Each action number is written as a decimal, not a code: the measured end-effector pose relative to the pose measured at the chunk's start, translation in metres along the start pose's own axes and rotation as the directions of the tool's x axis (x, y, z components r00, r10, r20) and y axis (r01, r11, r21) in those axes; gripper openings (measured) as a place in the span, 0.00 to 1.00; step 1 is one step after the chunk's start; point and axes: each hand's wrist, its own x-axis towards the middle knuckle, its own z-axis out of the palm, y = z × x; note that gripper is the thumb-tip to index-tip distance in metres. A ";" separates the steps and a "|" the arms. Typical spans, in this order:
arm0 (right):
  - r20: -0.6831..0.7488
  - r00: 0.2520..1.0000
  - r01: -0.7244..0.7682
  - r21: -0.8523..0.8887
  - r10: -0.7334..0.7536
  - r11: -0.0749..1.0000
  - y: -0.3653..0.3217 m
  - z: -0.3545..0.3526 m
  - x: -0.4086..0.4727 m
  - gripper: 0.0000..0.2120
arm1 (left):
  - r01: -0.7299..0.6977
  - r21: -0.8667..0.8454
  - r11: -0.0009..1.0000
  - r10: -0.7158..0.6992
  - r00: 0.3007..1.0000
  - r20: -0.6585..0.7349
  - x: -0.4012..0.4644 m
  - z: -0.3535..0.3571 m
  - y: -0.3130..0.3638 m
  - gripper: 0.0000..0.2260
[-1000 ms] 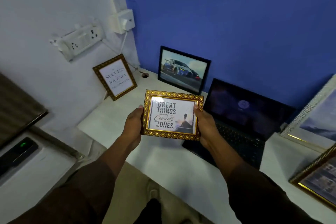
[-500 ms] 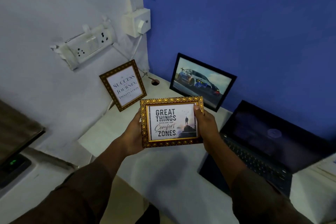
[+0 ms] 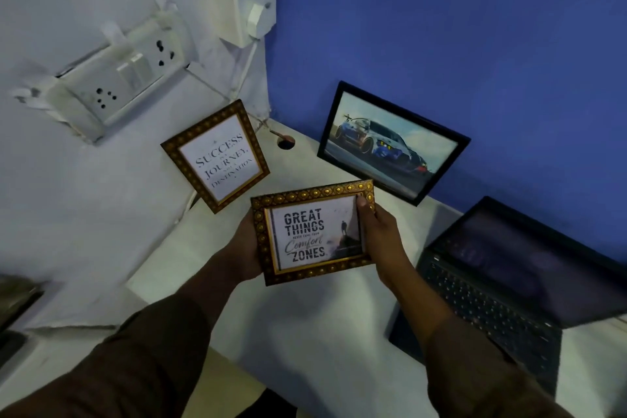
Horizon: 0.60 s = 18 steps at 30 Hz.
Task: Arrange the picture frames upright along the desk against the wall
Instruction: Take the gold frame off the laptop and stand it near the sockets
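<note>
— Holding what, exactly?

— I grip the gold "Great Things" frame (image 3: pixel 314 232) with both hands, above the white desk (image 3: pixel 305 332). My left hand (image 3: pixel 242 253) clamps its left edge, fingers behind it. My right hand (image 3: pixel 380 236) clamps the right edge, thumb pressed on the front near the top corner. Both closed on the frame, pinching it.

— Touching the desk?

— Can't tell. Its bottom edge sits low over the surface, face tilted up toward me.

— Other frames?

— The gold "Success" frame (image 3: pixel 217 156) stands tilted against the white wall (image 3: pixel 84 197), just beside my frame's upper left. The black car frame (image 3: pixel 390 142) leans against the blue wall (image 3: pixel 475 44), just behind my right hand. Neither touches the one I hold.

— Anything else?

— Open laptop (image 3: pixel 502 288) on the desk at my right. Switch panel (image 3: pixel 118 78) and a white box (image 3: pixel 244 7) with a plug sit on the white wall. A cable hole (image 3: pixel 285 142) lies in the desk corner between the two standing frames. Brown sleeves on both arms.
</note>
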 end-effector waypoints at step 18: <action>0.136 0.948 -0.314 0.282 0.286 0.907 0.022 0.015 0.079 0.41 | -0.075 0.049 0.996 0.087 0.938 -0.335 0.069 -0.013 0.029 0.31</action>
